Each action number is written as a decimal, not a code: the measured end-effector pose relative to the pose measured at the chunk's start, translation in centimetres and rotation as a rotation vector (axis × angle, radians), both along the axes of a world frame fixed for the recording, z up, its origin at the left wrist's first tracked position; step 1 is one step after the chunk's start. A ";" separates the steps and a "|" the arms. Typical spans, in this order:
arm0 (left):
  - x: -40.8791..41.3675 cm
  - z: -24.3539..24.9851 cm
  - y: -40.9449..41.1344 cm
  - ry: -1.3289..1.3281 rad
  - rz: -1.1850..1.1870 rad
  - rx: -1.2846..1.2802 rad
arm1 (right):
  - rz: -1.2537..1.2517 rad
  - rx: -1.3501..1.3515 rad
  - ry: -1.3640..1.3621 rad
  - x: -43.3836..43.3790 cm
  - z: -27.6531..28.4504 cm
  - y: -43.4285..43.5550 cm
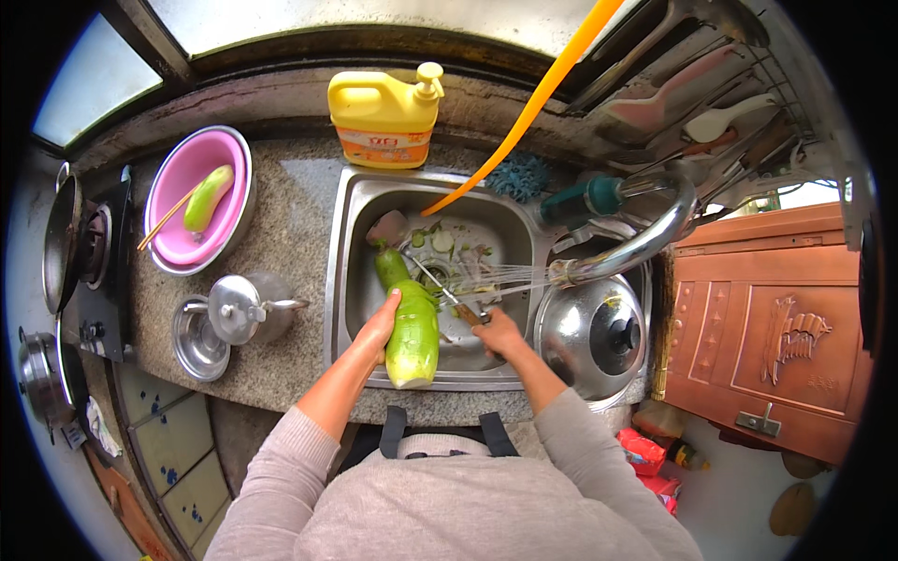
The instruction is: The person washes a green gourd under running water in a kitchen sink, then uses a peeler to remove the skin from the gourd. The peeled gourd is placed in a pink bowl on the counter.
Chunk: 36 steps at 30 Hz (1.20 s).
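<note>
My left hand [380, 324] grips a long green gourd [412, 335] over the near side of the stainless steel sink [358, 181]. Its near part is pale and peeled, with a cut whitish end; the far part is narrower and darker green, ending in a stem. Closed around the wooden handle of a narrow-bladed knife or peeler [466, 313] is my right hand [502, 332]. The metal blade points up and left, close beside the gourd. Water sprays from the chrome faucet [617, 263] across the sink towards the gourd. Green peelings [442, 240] lie around the drain.
Left on the granite counter, a pink basin [242, 158] inside a metal bowl holds another peeled gourd [208, 198] and chopsticks [165, 219]. A metal kettle [263, 308] stands nearer. Behind the sink is a yellow detergent jug [382, 116]; an orange hose [523, 119] hangs in. A domed lid [572, 333] lies right.
</note>
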<state>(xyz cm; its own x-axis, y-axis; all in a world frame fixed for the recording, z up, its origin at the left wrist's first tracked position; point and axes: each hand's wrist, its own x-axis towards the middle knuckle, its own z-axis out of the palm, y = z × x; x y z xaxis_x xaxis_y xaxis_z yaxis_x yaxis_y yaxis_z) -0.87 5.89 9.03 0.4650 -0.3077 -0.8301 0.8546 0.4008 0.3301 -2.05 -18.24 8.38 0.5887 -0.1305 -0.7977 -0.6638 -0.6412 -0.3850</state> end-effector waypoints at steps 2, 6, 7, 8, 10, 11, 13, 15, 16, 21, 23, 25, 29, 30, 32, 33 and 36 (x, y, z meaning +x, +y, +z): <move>0.8 -4.3 -1.3 -0.088 -0.054 0.158 | 0.134 -0.129 -0.115 -1.2 -3.4 -0.4; 1.2 -10.2 -3.9 -0.302 -0.254 0.658 | 0.061 -0.090 -0.487 -1.2 -3.3 -0.8; 1.4 -9.4 -4.5 -0.342 -0.365 0.728 | -0.077 -0.015 -0.548 -0.1 -1.3 -1.2; 1.7 -8.7 -5.4 -0.380 -0.473 0.797 | -0.366 0.101 -0.433 0.9 -1.0 -3.0; 2.3 -9.3 -5.9 -0.373 -0.482 0.767 | -0.903 0.533 -0.529 3.3 1.2 -5.2; 2.3 -9.5 -5.9 -0.368 -0.487 0.756 | -0.882 0.678 -0.655 4.5 1.7 -6.5; 2.2 -7.6 -6.7 -0.437 -0.498 0.800 | -1.033 0.786 -0.606 6.6 2.2 -9.2; 2.0 -5.8 -6.4 -0.496 -0.522 0.789 | -1.145 0.712 -0.590 9.3 0.9 -10.6; 1.0 -5.6 -5.9 -0.661 -0.462 0.949 | -1.215 0.850 -0.576 10.8 -0.6 -11.4; -4.7 -1.4 0.7 -0.838 -0.294 0.661 | -1.151 1.103 -0.295 12.9 -3.1 -14.1; -8.9 1.4 4.2 -0.729 -0.200 0.846 | -1.132 1.115 -0.174 12.1 -2.3 -15.9; -13.2 4.9 7.9 -0.612 -0.100 1.020 | -1.069 1.115 -0.079 13.8 -4.2 -20.6; -24.9 3.6 12.8 -0.603 0.438 1.114 | -1.080 1.194 -0.142 24.5 -1.0 -31.7; -32.2 4.2 13.1 -0.326 0.361 1.223 | -1.040 1.016 -0.074 20.5 -5.4 -26.2; -41.1 6.2 13.3 -0.093 0.209 1.471 | -0.636 0.841 -0.247 17.5 -4.3 -22.9; -45.4 5.5 13.3 -0.010 0.259 1.424 | -0.277 0.719 -0.450 16.2 -3.5 -22.2; -54.3 7.4 12.6 0.208 0.193 1.300 | 0.073 0.736 -0.585 13.1 -0.5 -18.7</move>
<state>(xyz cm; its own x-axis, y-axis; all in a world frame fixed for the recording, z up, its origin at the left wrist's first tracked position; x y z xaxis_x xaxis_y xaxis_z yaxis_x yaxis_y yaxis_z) -55.20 18.45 16.40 0.2406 0.8139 -0.5288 0.9010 0.0154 0.4336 11.03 -36.90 7.92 0.9087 0.3412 -0.2405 -0.2052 -0.1366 -0.9691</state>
